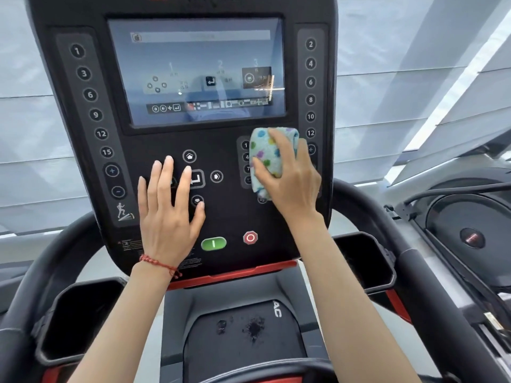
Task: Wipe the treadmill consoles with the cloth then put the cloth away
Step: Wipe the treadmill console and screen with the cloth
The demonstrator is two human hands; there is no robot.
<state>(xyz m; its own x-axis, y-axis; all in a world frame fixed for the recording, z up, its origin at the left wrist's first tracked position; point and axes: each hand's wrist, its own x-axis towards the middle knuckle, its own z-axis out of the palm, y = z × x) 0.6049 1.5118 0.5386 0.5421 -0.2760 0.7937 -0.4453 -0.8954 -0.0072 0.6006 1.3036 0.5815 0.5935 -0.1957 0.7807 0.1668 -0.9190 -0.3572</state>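
Note:
A black treadmill console (83,222) fills the view, with a lit screen (196,70) above its button panel. My right hand (290,181) grips a folded light-blue cloth with coloured dots (266,153) and presses it against the number keypad at the panel's right. The cloth covers most of that keypad. My left hand (168,211), with a red string on the wrist, lies flat with fingers spread over the arrow buttons left of centre and holds nothing.
A green start button (213,243) and a red stop button (250,238) sit below my hands. Black handlebars (387,217) curve around both sides, with cup trays (74,322) lower down. Another exercise machine (470,233) stands at the right.

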